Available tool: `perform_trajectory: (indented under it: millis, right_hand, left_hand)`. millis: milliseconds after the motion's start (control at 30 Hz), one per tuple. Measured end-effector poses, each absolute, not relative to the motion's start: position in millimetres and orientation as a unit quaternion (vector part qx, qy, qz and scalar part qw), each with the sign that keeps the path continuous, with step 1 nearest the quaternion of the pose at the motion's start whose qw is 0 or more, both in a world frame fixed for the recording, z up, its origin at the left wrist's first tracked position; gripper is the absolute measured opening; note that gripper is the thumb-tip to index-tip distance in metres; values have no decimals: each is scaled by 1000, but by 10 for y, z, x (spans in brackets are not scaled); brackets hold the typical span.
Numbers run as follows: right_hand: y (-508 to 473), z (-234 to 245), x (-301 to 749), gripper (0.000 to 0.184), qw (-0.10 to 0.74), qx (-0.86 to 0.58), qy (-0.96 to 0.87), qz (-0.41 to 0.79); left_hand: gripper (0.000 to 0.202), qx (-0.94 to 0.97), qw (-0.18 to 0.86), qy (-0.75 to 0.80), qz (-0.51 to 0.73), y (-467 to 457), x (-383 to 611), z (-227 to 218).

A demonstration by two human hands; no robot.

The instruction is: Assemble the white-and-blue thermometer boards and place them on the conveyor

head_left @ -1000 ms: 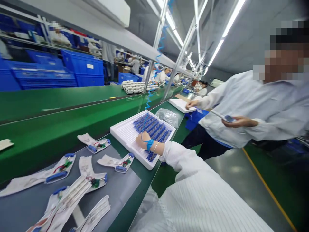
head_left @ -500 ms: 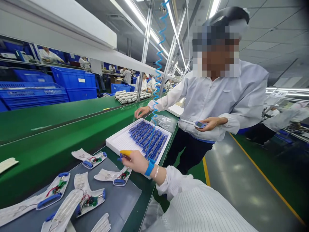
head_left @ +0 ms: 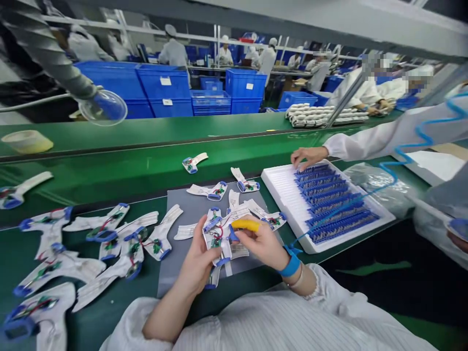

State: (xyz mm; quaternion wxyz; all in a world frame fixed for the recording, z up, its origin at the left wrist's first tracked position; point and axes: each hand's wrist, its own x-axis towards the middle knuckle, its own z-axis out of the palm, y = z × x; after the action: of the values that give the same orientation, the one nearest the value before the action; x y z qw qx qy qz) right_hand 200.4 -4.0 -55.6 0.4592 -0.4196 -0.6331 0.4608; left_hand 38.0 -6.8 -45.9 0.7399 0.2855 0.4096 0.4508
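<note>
My left hand (head_left: pixel 199 256) grips a white handheld-device casing half (head_left: pixel 216 242) with blue trim, red wires and a green circuit board inside. Against the right side of that casing, my right hand (head_left: pixel 265 244) pinches a small blue part (head_left: pixel 233 233); its exact shape is partly hidden by the fingers. A yellow cover (head_left: pixel 246 224) sits on the index finger, and a blue strap (head_left: pixel 290 263) circles the wrist. More casing halves lie beneath and behind my hands on a grey mat (head_left: pixel 166 275).
Several similar open casings (head_left: pixel 47 229) spread over the bench at left. On the right stands a white foam tray (head_left: pixel 274 192) with rows of blue parts (head_left: pixel 329 200); a co-worker's hand (head_left: pixel 309 156) reaches its far edge. A blue coiled hose (head_left: pixel 395 165) crosses above it. A green conveyor (head_left: pixel 146 170) runs behind.
The view has swung left. My right hand, earlier beside the tray with a blue piece, is now at the casing. My left hand has come into view holding that casing.
</note>
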Motion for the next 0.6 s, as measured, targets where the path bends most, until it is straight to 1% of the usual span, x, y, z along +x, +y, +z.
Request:
perform_trajectory:
  millis: [133,200,333,467,500,533,567,600]
  right_hand:
    - [-34,-550,2001,18,458,-401,-638,472]
    - [-26,-542,2007,19,446,-414,-653,451]
    - [0,-499,1984,20,415,-445,-711,354]
    - [-10,-457,1989,23,397,-439,-764,258]
    - [-3,-489,2016,23,392,-440,-775,227]
    - [20,-551,2052,25,370,-448,-786,211]
    - [59,-640,2088,27,367,-452,-791,189]
    - [111,-747,2117,29,381,-439,-797,164]
  left_hand:
    - [87,303,739,395,454,-94,391,-478]
    - [85,316,733,401,450,-81,398,-518]
    - [81,344,702,425,456,-42,420,-604]
    - [86,343,694,394,496,-66,450,-621]
    - [88,345,698,372,505,-63,457,-630]
    - [88,345,691,357,526,-48,461,-646]
    - [87,347,687,341,540,-23,461,-666]
    - [88,346,688,330,546,8,456,-686]
